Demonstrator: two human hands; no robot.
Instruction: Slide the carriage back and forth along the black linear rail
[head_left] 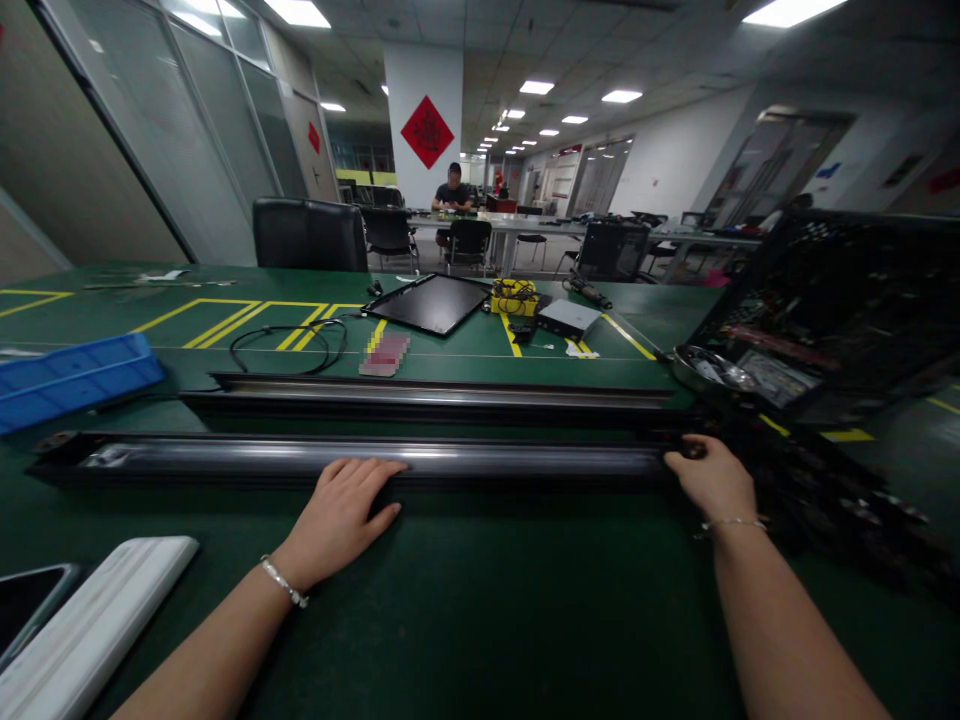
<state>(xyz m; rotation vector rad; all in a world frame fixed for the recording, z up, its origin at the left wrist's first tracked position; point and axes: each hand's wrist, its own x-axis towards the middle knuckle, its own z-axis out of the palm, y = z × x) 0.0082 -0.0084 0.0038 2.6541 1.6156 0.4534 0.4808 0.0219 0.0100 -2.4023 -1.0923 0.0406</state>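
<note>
A long black metal channel (487, 458) with a shiny inner face lies across the green table in front of me. My left hand (352, 515) lies over its near edge left of the middle, fingers stretched out and thumb apart. At the channel's right end, my right hand (712, 478) has its fingers curled in a pinch around a small dark part that I cannot make out. Just behind lies a second, similar black channel (450, 396), parallel to the first.
A blue bin (82, 378) and a white flat case (112, 610) are at left. At right stand an open black casing (825, 310), a metal bowl (709, 368) and dark clutter. Further back lie a black screen panel (431, 303) and a yellow box (514, 295). A person sits far off.
</note>
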